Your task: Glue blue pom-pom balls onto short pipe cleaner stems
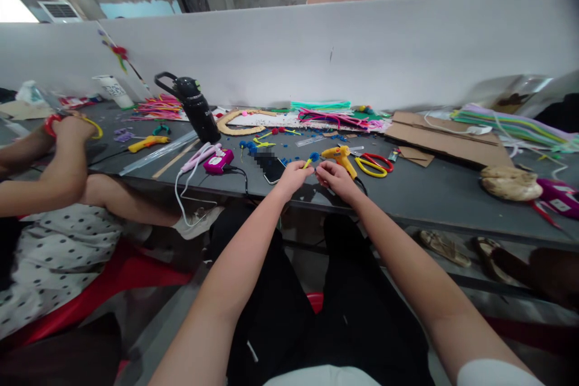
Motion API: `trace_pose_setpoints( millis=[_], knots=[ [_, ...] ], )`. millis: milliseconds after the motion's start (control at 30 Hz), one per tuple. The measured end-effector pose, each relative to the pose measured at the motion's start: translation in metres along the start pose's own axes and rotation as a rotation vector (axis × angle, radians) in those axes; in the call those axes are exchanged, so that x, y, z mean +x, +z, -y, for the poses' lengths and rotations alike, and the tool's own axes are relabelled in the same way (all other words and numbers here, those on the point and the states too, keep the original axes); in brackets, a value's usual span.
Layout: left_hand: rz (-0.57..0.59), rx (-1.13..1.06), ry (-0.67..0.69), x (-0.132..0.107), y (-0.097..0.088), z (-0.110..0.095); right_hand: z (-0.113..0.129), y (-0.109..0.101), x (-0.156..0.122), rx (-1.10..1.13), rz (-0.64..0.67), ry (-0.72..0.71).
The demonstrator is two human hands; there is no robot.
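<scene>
My left hand point(293, 181) is closed on a small yellow stem with a fuzzy blue tip point(314, 157), which looks like pipe cleaner. Close to its right, my right hand point(337, 180) has its fingers pinched together near the blue tip; what they hold, if anything, is too small to make out. Just behind my right hand lies a yellow glue gun point(341, 158). Scissors with red and yellow handles point(375, 165) rest to the right of it. A black phone point(272, 172) lies on the table by my left hand.
Blue scraps litter the grey table point(434, 193). Left of me stand a black bottle point(196, 110) and a purple box point(218, 161) with cables. Flat cardboard point(447, 139) lies at right. Another person's hands point(72, 126) hold red-and-yellow-handled scissors at far left.
</scene>
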State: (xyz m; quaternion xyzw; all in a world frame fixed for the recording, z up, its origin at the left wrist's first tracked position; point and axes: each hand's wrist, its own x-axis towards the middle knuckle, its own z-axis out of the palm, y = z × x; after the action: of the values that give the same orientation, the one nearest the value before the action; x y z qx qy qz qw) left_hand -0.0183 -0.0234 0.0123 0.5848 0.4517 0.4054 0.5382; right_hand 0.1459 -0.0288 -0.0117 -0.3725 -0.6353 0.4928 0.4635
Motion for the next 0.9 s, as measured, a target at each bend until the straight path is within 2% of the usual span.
trace_pose_setpoints(
  millis=[133,233,367,400,467,533,600,700,800,900],
  knots=[
    [0.069,-0.196,-0.062,-0.003,0.003,-0.001,0.002,0.000,0.002,0.025,0.016,0.015],
    [0.061,-0.240,-0.098,-0.002,0.000,0.000,0.008,0.002,-0.002,-0.095,-0.046,-0.002],
    [-0.085,-0.070,-0.175,0.002,-0.005,0.000,0.018,-0.004,-0.022,-0.617,-0.354,-0.065],
    [-0.118,-0.020,-0.187,0.002,-0.006,-0.001,0.020,-0.009,-0.028,-0.767,-0.469,-0.039],
    [-0.148,0.053,-0.209,0.003,-0.006,-0.002,0.022,-0.022,-0.035,-0.996,-0.612,0.062],
    [-0.135,0.092,-0.235,0.004,-0.005,-0.004,0.020,-0.036,-0.032,-1.132,-0.628,0.097],
    [-0.101,0.118,-0.255,0.004,-0.004,-0.005,0.015,-0.048,-0.020,-1.190,-0.578,0.087],
    [-0.068,0.182,-0.268,0.005,-0.003,-0.004,0.009,-0.055,0.003,-1.071,-0.398,0.106],
    [-0.081,0.309,-0.259,0.008,-0.005,0.000,0.008,-0.054,0.011,-0.654,-0.261,0.168],
    [-0.101,0.464,-0.223,0.013,-0.011,0.005,0.011,-0.051,0.000,-0.239,-0.144,0.173]
  ],
)
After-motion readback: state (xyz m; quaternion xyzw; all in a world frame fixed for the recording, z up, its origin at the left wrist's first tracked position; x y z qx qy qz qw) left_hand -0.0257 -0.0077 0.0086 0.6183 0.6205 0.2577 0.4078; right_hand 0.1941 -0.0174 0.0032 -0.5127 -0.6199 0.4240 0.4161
